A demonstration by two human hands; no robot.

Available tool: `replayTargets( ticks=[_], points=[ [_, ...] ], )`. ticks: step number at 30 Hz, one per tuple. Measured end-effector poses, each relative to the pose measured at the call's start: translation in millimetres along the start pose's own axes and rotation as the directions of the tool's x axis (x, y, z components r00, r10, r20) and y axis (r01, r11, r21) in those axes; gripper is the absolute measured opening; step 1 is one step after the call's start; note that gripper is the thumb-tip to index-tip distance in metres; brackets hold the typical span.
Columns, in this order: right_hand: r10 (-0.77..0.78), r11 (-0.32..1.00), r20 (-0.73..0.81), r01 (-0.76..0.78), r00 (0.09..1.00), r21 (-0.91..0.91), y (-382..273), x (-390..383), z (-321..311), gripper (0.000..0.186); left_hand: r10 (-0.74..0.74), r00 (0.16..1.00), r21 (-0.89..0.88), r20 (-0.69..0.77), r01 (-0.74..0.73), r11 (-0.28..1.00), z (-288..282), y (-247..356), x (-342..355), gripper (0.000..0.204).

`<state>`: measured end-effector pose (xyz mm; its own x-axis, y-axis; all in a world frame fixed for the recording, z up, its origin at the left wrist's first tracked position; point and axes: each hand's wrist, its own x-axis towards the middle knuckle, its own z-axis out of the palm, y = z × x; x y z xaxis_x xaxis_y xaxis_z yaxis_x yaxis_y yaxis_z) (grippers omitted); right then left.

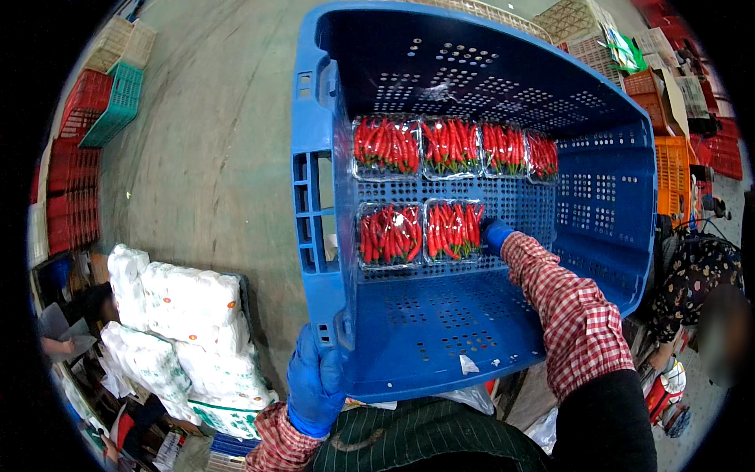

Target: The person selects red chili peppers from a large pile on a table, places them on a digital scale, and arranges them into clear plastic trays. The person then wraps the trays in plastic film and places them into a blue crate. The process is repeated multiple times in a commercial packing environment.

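Observation:
A large blue plastic crate (311,275) with perforated walls is right in front of me. Clear packs of red chillies with green stems lie inside: a back row of several, among them one back-left pack (386,148), and two in front of it. My right hand (496,235), in a blue glove, reaches into the crate beside the right front pack (454,230). Its fingertips are mostly hidden, so its grip is unclear. At the crate's near left corner, my left hand (316,383), also blue-gloved, is closed on the rim. Both forearms wear red checked sleeves.
White wrapped bundles (189,315) are stacked at the lower left. Red crates (73,197) and a teal crate (118,102) stand at the far left; an orange crate (672,177) and others line the right. A person in a floral top (700,275) is at the right.

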<state>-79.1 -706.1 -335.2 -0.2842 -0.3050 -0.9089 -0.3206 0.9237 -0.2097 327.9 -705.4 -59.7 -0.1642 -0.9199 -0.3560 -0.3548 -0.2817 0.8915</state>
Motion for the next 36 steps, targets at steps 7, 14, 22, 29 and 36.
replayTargets(
  ticks=[7,14,22,29,36],
  points=[
    [-0.114,0.981,0.089,0.126,0.990,-0.147,3,3,-5,0.031,-0.057,0.998,-0.048,-0.012,0.056,0.997,1,-1,-2,0.024],
    [-0.252,0.952,0.064,0.260,0.966,-0.164,17,19,3,0.028,-0.054,0.999,-0.053,0.003,0.054,0.997,-1,0,-2,0.025],
    [-0.173,0.567,0.025,0.121,0.985,-0.815,-47,-32,10,0.033,-0.023,1.000,-0.049,-0.007,0.023,0.999,0,-6,1,0.029],
    [-0.302,0.373,0.091,0.206,0.949,-0.905,-96,-92,-15,0.034,-0.043,0.999,-0.054,0.032,0.045,0.998,-6,-8,-3,0.030],
    [-0.850,0.485,-0.144,0.648,0.506,-0.588,-123,-249,-29,0.027,0.054,0.969,0.071,-0.242,-0.038,0.997,-49,-97,-29,0.039]
  ],
)
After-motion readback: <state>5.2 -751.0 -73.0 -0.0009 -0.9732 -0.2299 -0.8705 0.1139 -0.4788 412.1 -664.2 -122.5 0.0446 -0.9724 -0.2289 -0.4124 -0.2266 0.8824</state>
